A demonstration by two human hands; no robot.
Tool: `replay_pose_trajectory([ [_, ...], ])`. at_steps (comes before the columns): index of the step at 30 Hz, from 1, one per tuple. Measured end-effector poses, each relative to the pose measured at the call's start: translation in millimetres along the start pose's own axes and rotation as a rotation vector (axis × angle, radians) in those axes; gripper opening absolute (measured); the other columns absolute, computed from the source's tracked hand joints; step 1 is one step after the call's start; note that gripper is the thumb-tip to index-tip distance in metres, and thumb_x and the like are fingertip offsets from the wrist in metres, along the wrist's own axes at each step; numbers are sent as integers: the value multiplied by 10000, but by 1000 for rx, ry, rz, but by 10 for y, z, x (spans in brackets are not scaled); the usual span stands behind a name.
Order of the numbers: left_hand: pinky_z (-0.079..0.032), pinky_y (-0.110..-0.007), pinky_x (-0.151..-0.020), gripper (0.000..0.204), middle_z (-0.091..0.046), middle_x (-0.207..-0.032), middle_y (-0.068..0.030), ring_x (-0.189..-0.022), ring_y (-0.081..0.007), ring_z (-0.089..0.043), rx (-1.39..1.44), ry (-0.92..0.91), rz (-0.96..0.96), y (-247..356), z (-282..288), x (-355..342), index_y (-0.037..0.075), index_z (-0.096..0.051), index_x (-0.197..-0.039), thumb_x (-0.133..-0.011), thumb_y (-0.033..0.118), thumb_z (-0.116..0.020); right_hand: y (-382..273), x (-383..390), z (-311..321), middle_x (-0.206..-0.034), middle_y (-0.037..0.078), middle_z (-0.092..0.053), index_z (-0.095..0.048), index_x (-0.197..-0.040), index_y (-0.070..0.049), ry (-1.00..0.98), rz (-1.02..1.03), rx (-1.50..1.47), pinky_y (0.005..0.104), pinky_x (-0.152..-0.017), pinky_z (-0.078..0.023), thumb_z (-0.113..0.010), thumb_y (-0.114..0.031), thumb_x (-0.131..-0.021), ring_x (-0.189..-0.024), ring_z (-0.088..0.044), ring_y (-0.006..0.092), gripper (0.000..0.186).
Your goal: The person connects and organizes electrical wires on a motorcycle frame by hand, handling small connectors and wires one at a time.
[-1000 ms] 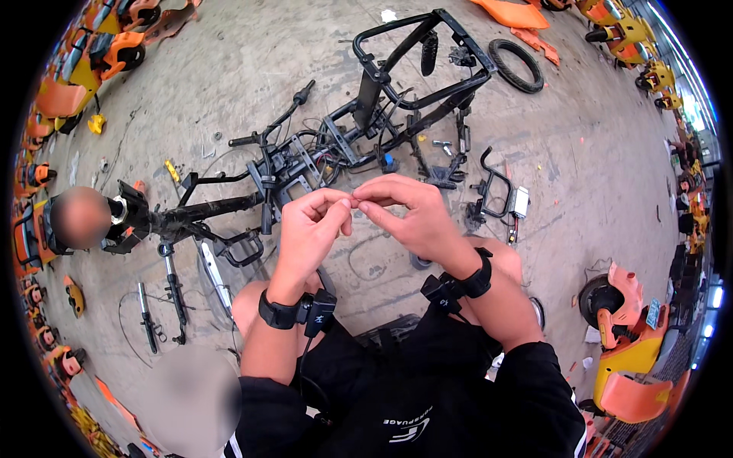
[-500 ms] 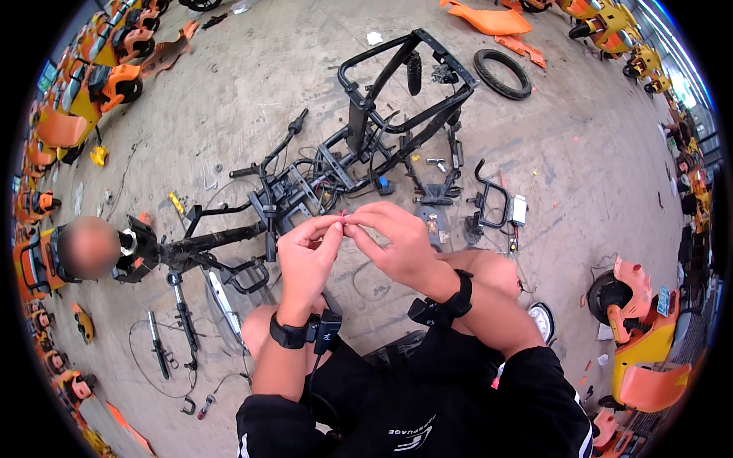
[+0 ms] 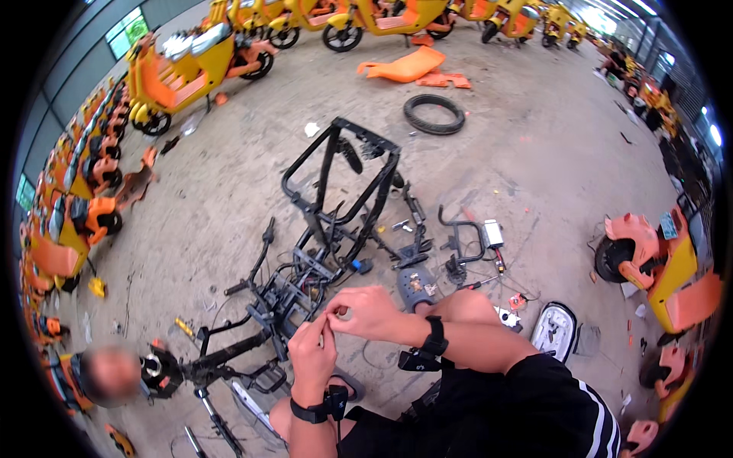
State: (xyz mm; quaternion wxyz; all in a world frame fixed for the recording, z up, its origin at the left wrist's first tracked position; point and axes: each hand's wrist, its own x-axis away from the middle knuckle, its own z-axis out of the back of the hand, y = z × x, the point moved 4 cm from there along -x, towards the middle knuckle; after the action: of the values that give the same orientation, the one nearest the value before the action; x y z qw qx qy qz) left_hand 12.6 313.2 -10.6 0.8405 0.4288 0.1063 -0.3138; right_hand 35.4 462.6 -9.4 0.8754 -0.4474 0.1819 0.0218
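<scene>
Left hand [image 3: 311, 353] and right hand [image 3: 368, 313] meet at the fingertips at lower center, both pinched closed; what they grip, if anything, is too small to tell. Just beyond, a black frame [image 3: 299, 269] sprawls center-left. Farther off, a tire [image 3: 434, 129] lies upper center, a yellow scooter [image 3: 189, 80] upper left.

Left fingers [image 3: 313, 330] against right fingers [image 3: 341, 298]

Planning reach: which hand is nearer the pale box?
Right: the right hand is left of and below the pale box in the picture; the left hand, farther left and lower.
</scene>
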Motion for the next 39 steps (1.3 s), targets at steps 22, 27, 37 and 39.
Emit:
replay_pose_trajectory([
  [22,-271,-220,-481,132,-503,-657,33,-568,-12,-387,342,-80,488,-224,-52,29,-76,-601,-935,-952,53,-577,213,102,-225,-1085,124,-617,-642,-1003,-55,-99,84,-200,407,-889,-457,-632,-201,-870,-1074,-563,301,198],
  [27,-285,-209,-487,140,-520,-650,25,-559,-10,-387,363,-106,501,-217,-22,30,-71,-585,-936,-966,65,-564,179,49,-208,-910,123,-626,-653,-1011,-39,-264,-46,-309,409,-753,-469,-633,-182,-875,-890,-614,298,198],
  [37,-328,-221,-508,100,-549,-679,-8,-589,-36,-425,282,-75,437,-137,26,60,-60,-610,-940,-939,37,-585,147,-15,-39,-776,82,-577,-646,-890,-38,-220,48,-188,393,-646,-445,-658,-180,-852,-740,-594,276,148],
  [39,-354,-221,-531,92,-560,-697,-18,-613,-47,-445,257,-82,383,-164,25,77,-67,-629,-926,-919,21,-603,154,-19,-24,-769,81,-580,-643,-868,-35,-212,74,-190,391,-641,-447,-671,-171,-839,-735,-597,274,141],
])
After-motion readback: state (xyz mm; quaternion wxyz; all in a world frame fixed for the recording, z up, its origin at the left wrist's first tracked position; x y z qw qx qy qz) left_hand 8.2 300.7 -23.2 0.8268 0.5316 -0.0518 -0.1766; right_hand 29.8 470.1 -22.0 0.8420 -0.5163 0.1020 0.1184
